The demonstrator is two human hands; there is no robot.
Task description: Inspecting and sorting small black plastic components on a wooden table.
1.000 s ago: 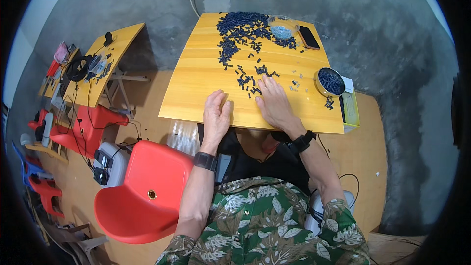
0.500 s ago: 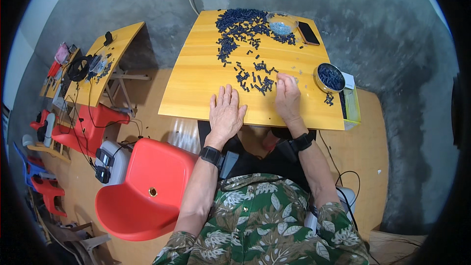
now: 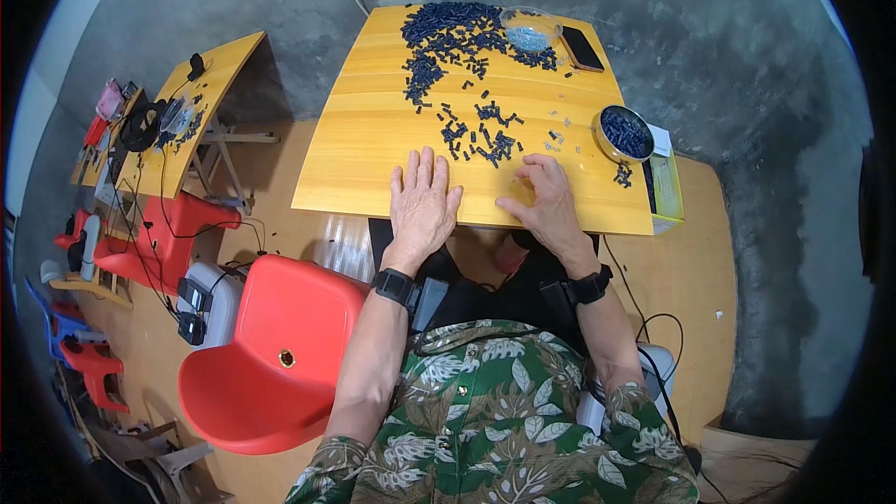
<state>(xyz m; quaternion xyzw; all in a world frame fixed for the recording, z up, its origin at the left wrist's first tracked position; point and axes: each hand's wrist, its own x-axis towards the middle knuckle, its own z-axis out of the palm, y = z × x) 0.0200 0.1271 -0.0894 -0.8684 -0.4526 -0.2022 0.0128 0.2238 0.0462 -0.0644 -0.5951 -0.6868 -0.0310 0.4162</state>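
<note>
My left hand (image 3: pixel 425 203) lies flat on the near edge of the yellow wooden table (image 3: pixel 355 145), fingers stretched out, holding nothing. My right hand (image 3: pixel 546 203) is over the same edge, thumb and forefinger spread apart; I see nothing between them. Just beyond the hands lies a loose group of small dark blue cylindrical pieces (image 3: pixel 485 135). A few tiny clear pieces (image 3: pixel 555 138) are scattered beyond my right hand. Right of it stands a round metal bowl (image 3: pixel 607 142) filled with dark blue pieces, and a small cluster of dark pieces (image 3: pixel 623 175) sits beside the bowl.
At the far side are a large pile of dark pieces (image 3: pixel 448 28), a clear dish (image 3: pixel 528 37) of bluish bits and a phone (image 3: pixel 582 49). A yellow-green box (image 3: pixel 667 191) stands off the right edge. A red chair (image 3: pixel 299 308) is at my left, before another table (image 3: pixel 201 84).
My right hand has drawn back toward the near edge, and its pinched fingers have spread apart. My left hand stays flat. The whole view has shifted slightly.
</note>
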